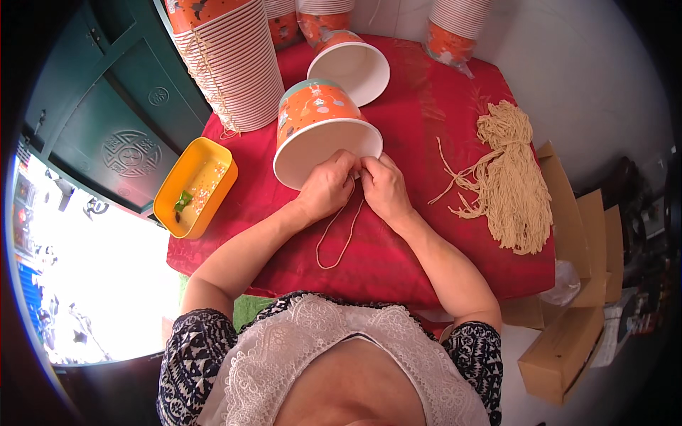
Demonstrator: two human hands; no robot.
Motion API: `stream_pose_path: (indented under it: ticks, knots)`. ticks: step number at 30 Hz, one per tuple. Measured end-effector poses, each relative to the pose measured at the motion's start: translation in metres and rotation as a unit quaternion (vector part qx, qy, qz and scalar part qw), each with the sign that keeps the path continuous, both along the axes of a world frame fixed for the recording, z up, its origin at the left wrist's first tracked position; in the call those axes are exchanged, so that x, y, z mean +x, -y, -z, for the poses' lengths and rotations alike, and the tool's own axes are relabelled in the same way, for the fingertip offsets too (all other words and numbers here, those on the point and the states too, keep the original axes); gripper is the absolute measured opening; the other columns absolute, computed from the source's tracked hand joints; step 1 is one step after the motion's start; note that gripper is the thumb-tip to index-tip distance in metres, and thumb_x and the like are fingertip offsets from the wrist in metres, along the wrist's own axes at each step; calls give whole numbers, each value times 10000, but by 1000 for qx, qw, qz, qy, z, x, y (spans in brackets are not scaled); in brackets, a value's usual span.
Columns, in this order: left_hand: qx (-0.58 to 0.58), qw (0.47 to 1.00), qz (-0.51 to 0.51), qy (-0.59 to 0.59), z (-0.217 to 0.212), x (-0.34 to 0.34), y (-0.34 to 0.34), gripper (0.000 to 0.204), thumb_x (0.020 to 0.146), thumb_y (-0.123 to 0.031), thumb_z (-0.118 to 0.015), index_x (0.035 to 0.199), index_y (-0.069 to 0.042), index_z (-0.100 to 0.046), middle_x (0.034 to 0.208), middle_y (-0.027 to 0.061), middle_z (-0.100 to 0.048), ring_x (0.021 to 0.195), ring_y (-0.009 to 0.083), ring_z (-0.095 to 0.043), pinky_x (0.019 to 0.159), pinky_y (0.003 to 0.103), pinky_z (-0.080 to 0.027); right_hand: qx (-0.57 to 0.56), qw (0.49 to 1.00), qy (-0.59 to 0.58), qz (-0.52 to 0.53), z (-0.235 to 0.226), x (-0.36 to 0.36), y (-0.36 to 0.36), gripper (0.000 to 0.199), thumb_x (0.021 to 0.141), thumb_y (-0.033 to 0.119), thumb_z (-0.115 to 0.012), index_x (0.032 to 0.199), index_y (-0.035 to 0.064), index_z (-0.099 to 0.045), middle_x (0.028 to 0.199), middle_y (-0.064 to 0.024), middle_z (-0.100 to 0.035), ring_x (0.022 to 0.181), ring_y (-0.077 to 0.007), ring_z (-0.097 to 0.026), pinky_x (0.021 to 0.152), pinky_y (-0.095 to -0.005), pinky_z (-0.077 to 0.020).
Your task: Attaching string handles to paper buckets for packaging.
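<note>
Beige string [328, 268] loops below the left hand [327, 184] and right hand [386, 186], both curled inward, pinching it by the orange paper bucket [320, 106].

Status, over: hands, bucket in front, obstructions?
Left hand, right hand: both pinching thin tan string. Orange-printed white paper bucket: tipped, open mouth toward wearer, rim by both hands. Second orange-printed paper bucket close behind; nothing blocking hands.

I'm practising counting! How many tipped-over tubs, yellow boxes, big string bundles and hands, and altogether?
Front tub and back tub, tipped over: 2
Yellow box: 1
Big string bundle: 1
Left hand and right hand: 2
Total: 6
</note>
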State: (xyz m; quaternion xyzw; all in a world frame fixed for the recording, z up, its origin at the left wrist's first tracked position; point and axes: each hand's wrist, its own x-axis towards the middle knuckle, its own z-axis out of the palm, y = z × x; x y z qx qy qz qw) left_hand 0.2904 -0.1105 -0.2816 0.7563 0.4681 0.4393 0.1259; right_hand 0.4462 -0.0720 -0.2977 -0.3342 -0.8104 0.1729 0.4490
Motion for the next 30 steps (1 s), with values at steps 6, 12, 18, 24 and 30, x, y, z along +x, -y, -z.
stream_pose_path:
  ticks: [6, 12, 18, 24, 30]
  knots:
    - [64, 994, -32, -85, 1, 1, 0, 238, 747, 46, -590, 974, -10, -545, 881, 189, -593, 835, 396, -611, 712, 464, -513, -7, 1000, 1, 9, 2, 1, -2, 164, 817, -42, -591, 972, -3, -628, 925, -195, -623, 878, -383, -613, 756, -438, -512]
    - [46, 990, -83, -104, 7, 0, 1, 134, 793, 28, -617, 888, -24, -539, 870, 174, -615, 790, 370, -622, 673, 441, -506, -7, 1000, -18, 1, 0, 1, -1, 202, 844, -29, -572, 1034, -8, -638, 943, -212, -622, 895, -388, -613, 769, -441, -516]
    - [41, 995, -60, -62, 8, -4, 1, 117, 818, -1, -639, 878, -34, -544, 802, 158, -627, 755, 361, -631, 663, 429, -504, -53, 998, -38, -19, -1, 2, -3, 189, 897, -1, -548, 1061, -25, -638, 977, -228, -631, 920, -386, -627, 779, -430, -525]
    - [46, 996, -41, -71, 6, -4, 2, 102, 840, -9, -636, 879, -40, -547, 811, 146, -633, 764, 356, -635, 660, 425, -503, -58, 997, -34, -49, -1, 5, -3, 196, 873, 15, -575, 1058, -4, -634, 964, -242, -613, 892, -402, -609, 779, -459, -509]
    - [27, 996, -48, -75, 6, -5, 3, 98, 850, -28, -651, 880, -33, -558, 829, 149, -643, 770, 356, -641, 666, 414, -508, -66, 997, 9, -50, -4, 8, -2, 106, 855, 25, -600, 956, -3, -611, 925, -234, -609, 867, -411, -600, 760, -466, -506]
